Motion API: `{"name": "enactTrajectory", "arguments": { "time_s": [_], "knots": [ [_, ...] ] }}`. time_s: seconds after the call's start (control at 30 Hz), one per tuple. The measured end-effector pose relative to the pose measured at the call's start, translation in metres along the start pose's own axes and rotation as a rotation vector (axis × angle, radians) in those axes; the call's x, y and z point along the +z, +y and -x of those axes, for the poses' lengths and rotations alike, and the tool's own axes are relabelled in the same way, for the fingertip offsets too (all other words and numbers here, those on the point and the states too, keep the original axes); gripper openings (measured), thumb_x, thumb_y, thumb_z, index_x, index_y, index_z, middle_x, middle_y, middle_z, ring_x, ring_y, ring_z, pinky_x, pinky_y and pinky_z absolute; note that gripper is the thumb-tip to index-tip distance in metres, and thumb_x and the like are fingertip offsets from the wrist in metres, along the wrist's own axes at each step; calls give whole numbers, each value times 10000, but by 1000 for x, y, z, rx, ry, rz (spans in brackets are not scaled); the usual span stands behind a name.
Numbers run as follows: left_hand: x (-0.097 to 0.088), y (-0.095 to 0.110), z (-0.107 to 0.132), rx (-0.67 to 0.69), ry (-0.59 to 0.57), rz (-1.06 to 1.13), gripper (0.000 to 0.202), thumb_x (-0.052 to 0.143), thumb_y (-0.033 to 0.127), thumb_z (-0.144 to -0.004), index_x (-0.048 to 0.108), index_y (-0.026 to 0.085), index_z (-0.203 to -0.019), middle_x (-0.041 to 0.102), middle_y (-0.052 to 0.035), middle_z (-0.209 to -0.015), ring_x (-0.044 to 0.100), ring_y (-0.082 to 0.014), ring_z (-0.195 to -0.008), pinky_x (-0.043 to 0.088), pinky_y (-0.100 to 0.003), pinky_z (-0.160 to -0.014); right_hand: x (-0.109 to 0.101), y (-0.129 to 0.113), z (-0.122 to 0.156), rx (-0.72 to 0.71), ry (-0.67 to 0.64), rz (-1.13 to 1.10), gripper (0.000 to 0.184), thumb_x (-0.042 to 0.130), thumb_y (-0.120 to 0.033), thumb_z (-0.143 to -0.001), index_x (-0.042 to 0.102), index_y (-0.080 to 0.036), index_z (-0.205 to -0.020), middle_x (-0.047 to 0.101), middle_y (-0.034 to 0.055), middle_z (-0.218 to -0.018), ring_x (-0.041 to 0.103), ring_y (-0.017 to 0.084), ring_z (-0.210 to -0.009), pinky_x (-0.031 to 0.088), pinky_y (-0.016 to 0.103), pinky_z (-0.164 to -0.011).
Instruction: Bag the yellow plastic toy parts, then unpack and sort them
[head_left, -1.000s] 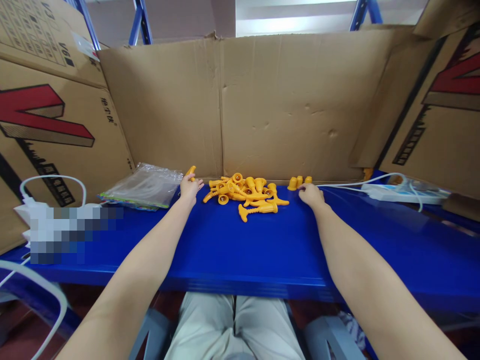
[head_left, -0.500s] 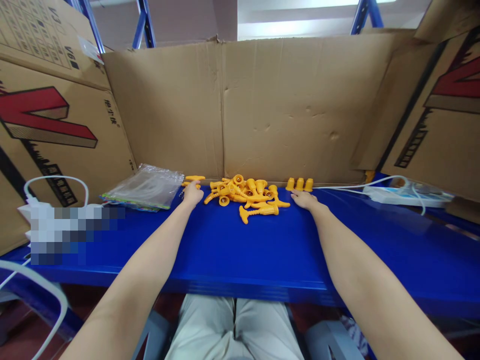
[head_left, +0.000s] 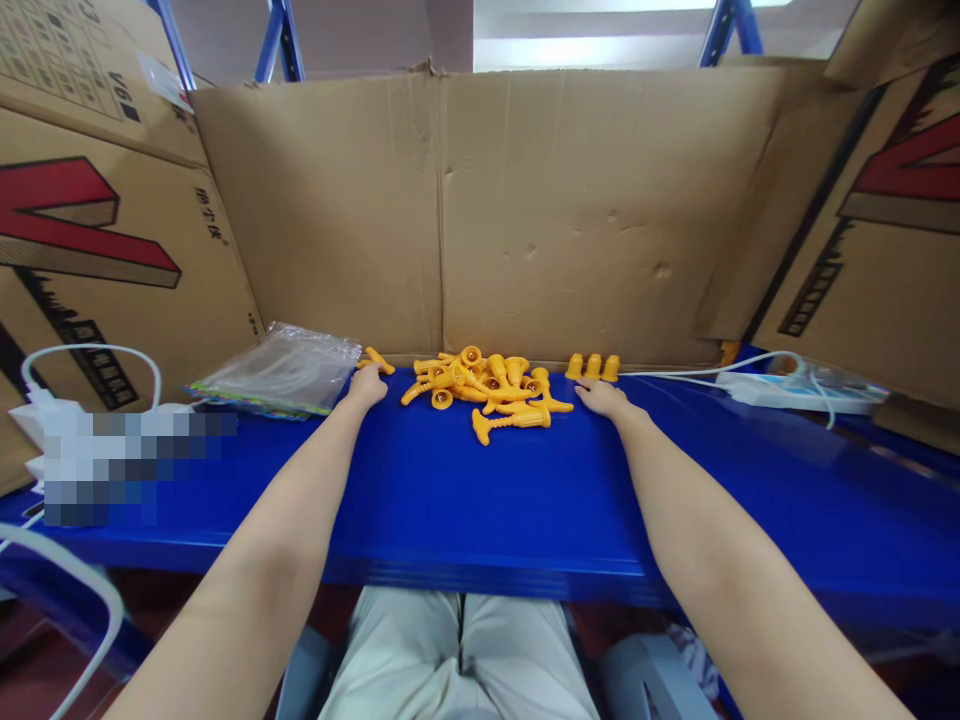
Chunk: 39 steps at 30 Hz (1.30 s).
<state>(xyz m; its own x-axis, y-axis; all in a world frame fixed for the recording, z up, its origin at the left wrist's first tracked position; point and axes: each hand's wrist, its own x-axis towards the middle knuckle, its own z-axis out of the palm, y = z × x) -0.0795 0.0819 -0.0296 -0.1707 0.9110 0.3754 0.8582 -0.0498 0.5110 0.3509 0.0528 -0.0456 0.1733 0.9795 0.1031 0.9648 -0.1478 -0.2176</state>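
Observation:
At the back left of the table, my left hand [head_left: 368,386] is closed around a yellow T-shaped handle [head_left: 379,361]. Its bar pokes out above my fingers, and its lower part is hidden. My right hand [head_left: 602,398] lies on the table with fingers stretched and apart, its fingertips at the foot of three upright yellow ribbed cups [head_left: 593,367]. I cannot tell whether they touch. Between my hands is a pile of yellow T-handled pieces and bell-shaped sleeves [head_left: 457,378]. In front of it lies one yellow T-handled tool with a twisted shaft [head_left: 512,421].
Clear plastic bags [head_left: 281,368] lie left of my left hand. A white power strip [head_left: 799,390] with cables is at the right, and a white device with a cable [head_left: 64,425] at the left. A cardboard wall [head_left: 555,220] closes off the back of the blue table [head_left: 487,510].
The yellow T-handle at my left hand has tilted, and that hand has shifted slightly left relative to the pile. My right hand stays by the cups. The whole view has moved a little.

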Motion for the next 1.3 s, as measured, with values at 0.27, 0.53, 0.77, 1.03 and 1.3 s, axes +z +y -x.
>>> {"name": "enactTrajectory", "arguments": {
  "time_s": [0.27, 0.53, 0.77, 1.03, 1.3],
  "knots": [
    [9, -14, 5, 23, 49, -23, 367, 581, 43, -680, 651, 228, -990, 563, -156, -1301, 446, -356, -1280, 160, -678, -1064, -5, -4, 5, 19, 58, -44, 434, 360, -316, -924, 572, -207, -1287, 547, 125, -1335, 490, 296, -1246, 380, 456, -1015],
    [8, 4, 10, 93, 171, 29, 304, 552, 73, -708, 657, 209, -958, 601, -157, -1241, 504, -358, -1208, 174, -680, -1061, -15, -33, 1, -92, 138, -187, 392, 452, -436, -892, 705, -138, -930, 698, 152, -980, 639, 277, -974, 481, 346, -839],
    [-6, 33, 17, 217, 208, 85, 316, 526, 90, -738, 640, 179, -1019, 622, -120, -1200, 531, -252, -1189, 345, -416, -1069, -17, -60, 4, -67, 26, -323, 491, 623, -235, -767, 574, -80, -1230, 710, 142, -890, 680, 220, -694, 531, 307, -657],
    [-28, 73, 36, 500, 213, 122, 314, 451, 95, -773, 637, 166, -1016, 643, -90, -1140, 557, -223, -1120, 362, -424, -1054, -28, -68, 11, 21, -33, -188, 311, 634, -202, -713, 685, -120, -1009, 704, 148, -801, 690, 295, -779, 546, 383, -698],
    [-27, 85, 43, 719, 183, 82, 325, 419, 101, -788, 649, 175, -1006, 665, -75, -1063, 579, -199, -1062, 433, -372, -997, -53, -74, 24, 143, 446, -218, 368, 548, -204, -792, 567, -141, -1154, 639, 165, -1138, 605, 310, -1072, 476, 401, -880]
  ]
}}
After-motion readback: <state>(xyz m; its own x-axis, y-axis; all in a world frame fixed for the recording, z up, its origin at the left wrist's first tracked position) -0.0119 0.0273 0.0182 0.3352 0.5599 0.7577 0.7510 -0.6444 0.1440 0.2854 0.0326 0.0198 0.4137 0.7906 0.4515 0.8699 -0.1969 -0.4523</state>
